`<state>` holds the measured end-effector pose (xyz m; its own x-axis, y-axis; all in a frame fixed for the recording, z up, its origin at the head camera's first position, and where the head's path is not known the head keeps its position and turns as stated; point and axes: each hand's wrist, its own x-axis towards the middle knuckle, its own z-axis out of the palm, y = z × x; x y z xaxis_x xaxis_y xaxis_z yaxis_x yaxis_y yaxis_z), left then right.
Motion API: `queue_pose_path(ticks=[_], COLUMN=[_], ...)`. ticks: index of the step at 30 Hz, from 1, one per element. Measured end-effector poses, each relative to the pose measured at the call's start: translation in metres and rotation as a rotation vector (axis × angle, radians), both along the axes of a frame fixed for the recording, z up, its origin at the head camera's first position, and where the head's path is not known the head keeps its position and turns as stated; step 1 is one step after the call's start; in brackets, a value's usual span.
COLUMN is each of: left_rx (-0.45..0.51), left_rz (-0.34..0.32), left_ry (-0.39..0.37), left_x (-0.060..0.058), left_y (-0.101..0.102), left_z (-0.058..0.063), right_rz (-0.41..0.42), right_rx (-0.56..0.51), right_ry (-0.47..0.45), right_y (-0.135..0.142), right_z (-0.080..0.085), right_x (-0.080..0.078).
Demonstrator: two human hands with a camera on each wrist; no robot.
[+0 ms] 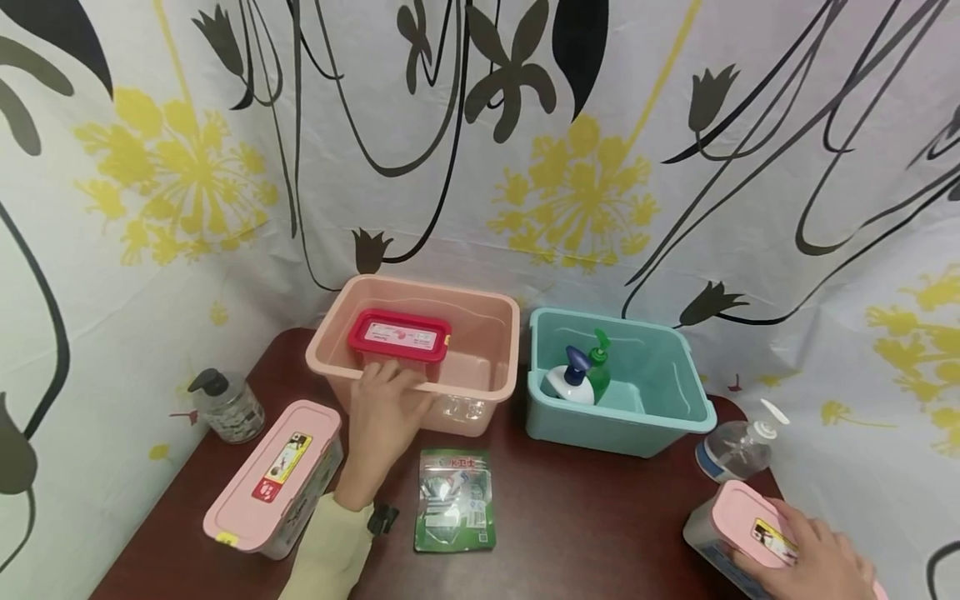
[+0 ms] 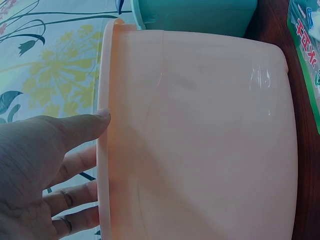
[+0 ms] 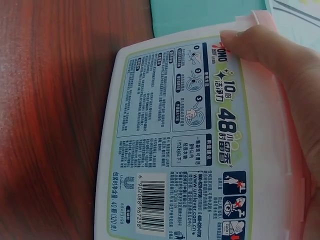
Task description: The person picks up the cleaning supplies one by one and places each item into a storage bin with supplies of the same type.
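Note:
My left hand (image 1: 384,421) holds the front rim of a pink plastic bin (image 1: 480,302); in the left wrist view the thumb (image 2: 102,119) lies on the rim, with fingers on its other side. Inside that bin sits a clear box with a red lid (image 1: 400,335), just beyond the fingers. At the lower right my right hand (image 1: 821,554) grips a box of laundry pods (image 1: 738,525) with a pink lid, tilted. The right wrist view shows the printed back of the laundry pod box (image 3: 185,135), the thumb pressing near its lid edge.
A teal bin (image 1: 622,425) holds a white pump bottle (image 1: 566,385) and a green one (image 1: 599,375). A pink-lidded box (image 1: 273,475) and black-capped jar (image 1: 232,408) stand left. A green pouch (image 1: 454,502) lies in front; a clear pump bottle (image 1: 735,450) stands right.

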<state>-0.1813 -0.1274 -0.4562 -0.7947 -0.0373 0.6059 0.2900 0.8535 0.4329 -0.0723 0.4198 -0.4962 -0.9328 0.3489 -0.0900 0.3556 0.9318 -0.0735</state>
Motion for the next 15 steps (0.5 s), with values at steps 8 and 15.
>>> queue_pose_path(ticks=[8, 15], left_rx=[-0.014, -0.024], left_rz=[-0.002, 0.003], left_ry=[-0.034, -0.012], left_x=[-0.001, -0.001], left_y=[0.0022, 0.0029], left_z=[-0.0018, -0.0024], right_rz=[-0.06, -0.013], right_rx=[0.014, 0.007], right_ry=[-0.026, -0.102], right_y=[-0.0005, 0.001], right_z=[-0.005, 0.0036], right_x=[0.0005, 0.0016])
